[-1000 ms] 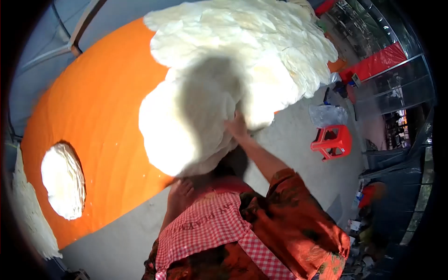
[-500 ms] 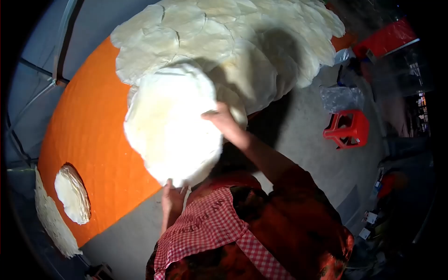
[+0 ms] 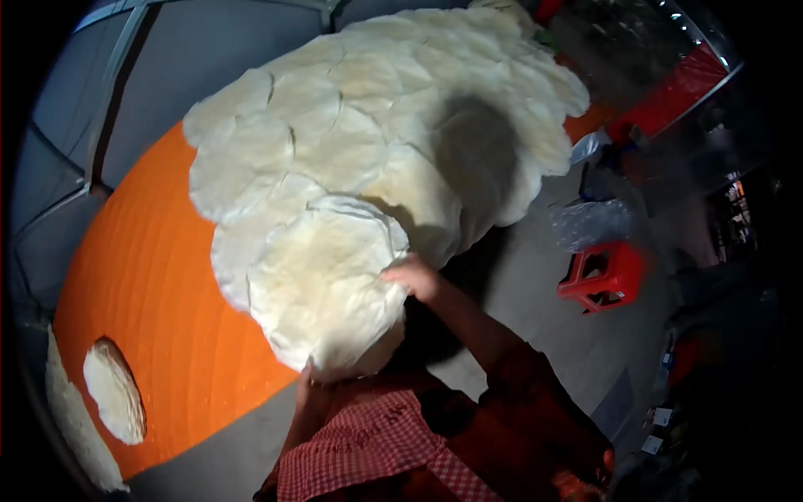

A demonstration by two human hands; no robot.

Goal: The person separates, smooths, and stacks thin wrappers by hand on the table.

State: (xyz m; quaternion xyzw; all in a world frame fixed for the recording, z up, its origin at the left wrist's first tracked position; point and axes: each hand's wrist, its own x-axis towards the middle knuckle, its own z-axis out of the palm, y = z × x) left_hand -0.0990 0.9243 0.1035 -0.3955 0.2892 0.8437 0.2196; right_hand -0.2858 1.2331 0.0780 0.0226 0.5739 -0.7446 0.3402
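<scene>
A stack of thin, pale round flatbreads [image 3: 322, 284] is held in front of me, its layered edges showing along the top and right. My right hand [image 3: 411, 278] grips the stack's right edge, thumb on the upper face. At the near edge, my left hand [image 3: 311, 389] pinches the rim with its thumb on top; its other fingers are mostly hidden below. Beyond and partly beneath the stack, many overlapping flatbreads [image 3: 335, 155] are spread over an orange surface [image 3: 176, 309], and a dark shadow falls across them.
A smaller pile of flatbreads [image 3: 115, 391] lies at the left on the orange surface, beside a flat pale sheet [image 3: 75, 418] at its edge. To the right, a red plastic stool [image 3: 604, 278] stands on the grey floor [image 3: 527, 335], near a clear plastic bag [image 3: 592, 224].
My view has tilted, so the scene sits lower in the picture. Both hands still hold the stack, which is less brightly lit now and appears nearer the spread flatbreads.
</scene>
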